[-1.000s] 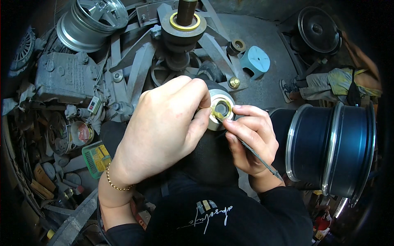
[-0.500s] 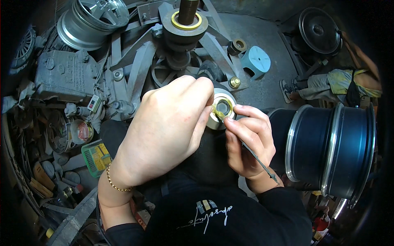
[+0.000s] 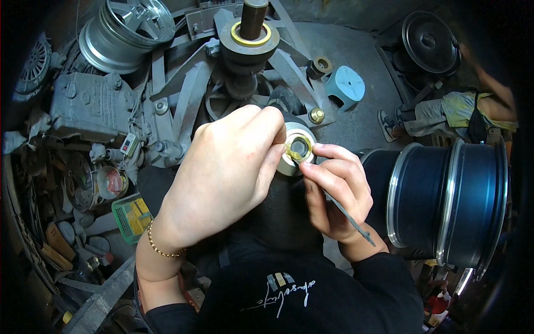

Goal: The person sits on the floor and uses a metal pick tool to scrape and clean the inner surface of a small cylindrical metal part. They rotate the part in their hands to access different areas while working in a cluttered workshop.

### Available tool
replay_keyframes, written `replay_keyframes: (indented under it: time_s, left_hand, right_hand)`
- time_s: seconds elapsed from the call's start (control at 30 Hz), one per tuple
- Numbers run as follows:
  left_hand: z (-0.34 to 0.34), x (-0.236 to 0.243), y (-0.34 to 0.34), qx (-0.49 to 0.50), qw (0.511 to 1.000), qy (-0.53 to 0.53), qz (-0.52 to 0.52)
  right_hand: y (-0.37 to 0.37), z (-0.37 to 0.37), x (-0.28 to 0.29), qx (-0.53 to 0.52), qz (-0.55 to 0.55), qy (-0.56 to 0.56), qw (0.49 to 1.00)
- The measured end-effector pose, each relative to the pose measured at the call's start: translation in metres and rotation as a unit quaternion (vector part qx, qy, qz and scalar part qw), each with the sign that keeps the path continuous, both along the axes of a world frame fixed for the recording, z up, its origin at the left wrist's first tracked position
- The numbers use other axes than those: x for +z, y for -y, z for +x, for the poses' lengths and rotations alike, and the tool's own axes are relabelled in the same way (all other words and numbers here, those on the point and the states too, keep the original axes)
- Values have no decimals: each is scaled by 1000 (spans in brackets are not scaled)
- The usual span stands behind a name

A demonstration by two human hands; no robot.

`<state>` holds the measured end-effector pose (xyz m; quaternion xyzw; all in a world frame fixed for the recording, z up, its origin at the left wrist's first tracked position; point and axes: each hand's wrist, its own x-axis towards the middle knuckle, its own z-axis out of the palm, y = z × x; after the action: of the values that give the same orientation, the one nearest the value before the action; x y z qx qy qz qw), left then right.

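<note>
In the middle stands a pale round hub-like part [image 3: 288, 166] with a dark bore. A translucent yellow strip [image 3: 295, 154] curves along its opening. My left hand [image 3: 228, 167] has thumb and forefinger pinched at the strip's left side; the fingertips partly hide the hold. On the other side my right hand [image 3: 339, 181] is closed, its thumb and forefinger touching the part's right rim. A thin dark metal tool [image 3: 356, 225] passes through its fingers and sticks out below the palm; the tip is hidden.
Behind stands a metal frame with a threaded shaft [image 3: 253, 23] ringed in yellow. To the right are dark blue wheel rims [image 3: 420, 200], a blue stool [image 3: 346, 88] and another person [image 3: 456, 114]. At left lie a grey casting [image 3: 92, 108], a silver wheel [image 3: 114, 44] and a green basket [image 3: 125, 225].
Both hands keep their grip at the round part, with only slight finger shifts. The whole view has moved a little, and the other person's arm has shifted slightly.
</note>
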<state>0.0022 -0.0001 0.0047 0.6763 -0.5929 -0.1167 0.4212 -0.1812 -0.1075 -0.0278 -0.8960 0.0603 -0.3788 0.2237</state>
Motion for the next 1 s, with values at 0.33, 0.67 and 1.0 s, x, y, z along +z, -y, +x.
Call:
replay_keyframes:
  time_s: [0.33, 0.67, 1.0]
  left_hand:
    - [5, -4, 0, -4, 990, -134, 34]
    - [13, -26, 5, -131, 990, -45, -28]
    - [-33, -36, -5, 69, 994, -45, -78]
  right_hand:
    - [21, -6, 4, 65, 29, -21, 997]
    - [35, -11, 2, 97, 131, 20, 986]
    - [31, -9, -9, 127, 120, 44, 984]
